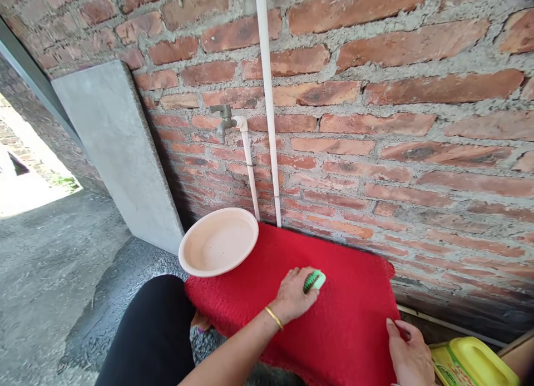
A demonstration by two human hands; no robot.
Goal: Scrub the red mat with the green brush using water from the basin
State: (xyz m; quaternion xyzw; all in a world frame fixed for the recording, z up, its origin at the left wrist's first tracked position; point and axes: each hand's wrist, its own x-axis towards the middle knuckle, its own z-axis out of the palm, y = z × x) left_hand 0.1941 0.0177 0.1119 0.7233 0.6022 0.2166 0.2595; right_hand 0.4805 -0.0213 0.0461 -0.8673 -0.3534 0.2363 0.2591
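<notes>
A red, short-piled mat [354,297] lies spread over a low support and hangs down over its front. My left hand [292,294], with a gold bangle at the wrist, is closed around a green scrubbing brush [319,280] near the mat's middle. The brush is tilted, and some of its green and dark bristles show beside my fingers. At the mat's right edge, my right hand [411,347] grips the border with thumb and fingers; part of its hold is hidden. A pale pink basin [221,268] sits tilted on the mat's left end.
Behind the mat rises a brick wall [375,152] with a tap [224,122] and white pipes [269,97]. A grey slab [112,147] leans at the left. A yellow container [471,364] stands at the lower right. The concrete floor [120,297] is partly wet near my knee [154,330].
</notes>
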